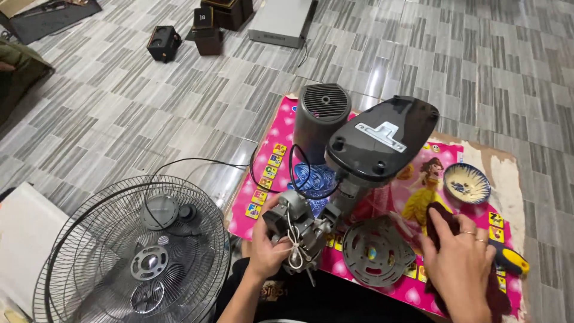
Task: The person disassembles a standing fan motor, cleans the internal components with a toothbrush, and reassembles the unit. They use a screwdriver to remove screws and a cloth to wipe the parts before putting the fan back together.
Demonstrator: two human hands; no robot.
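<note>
My left hand (267, 250) grips the bare grey fan motor (293, 220), with white string and wires hanging off it, at the near edge of a pink picture mat (281, 128). The motor joins a black fan base (381, 139) that lies on its side with its underside and a white bracket facing up. A dark cylindrical motor cover (321, 119) stands upright behind. My right hand (458, 263), with rings on it, presses flat on a dark maroon cloth (441, 222) on the mat. A round grey plastic plate (375, 250) rests between my hands.
A wire fan guard (134, 251) with small round parts inside lies on the tiled floor at left. A patterned bowl (466, 183) and a yellow-handled tool (508, 259) sit on the mat at right. Black boxes (206, 30) and a grey case (280, 21) stand far back.
</note>
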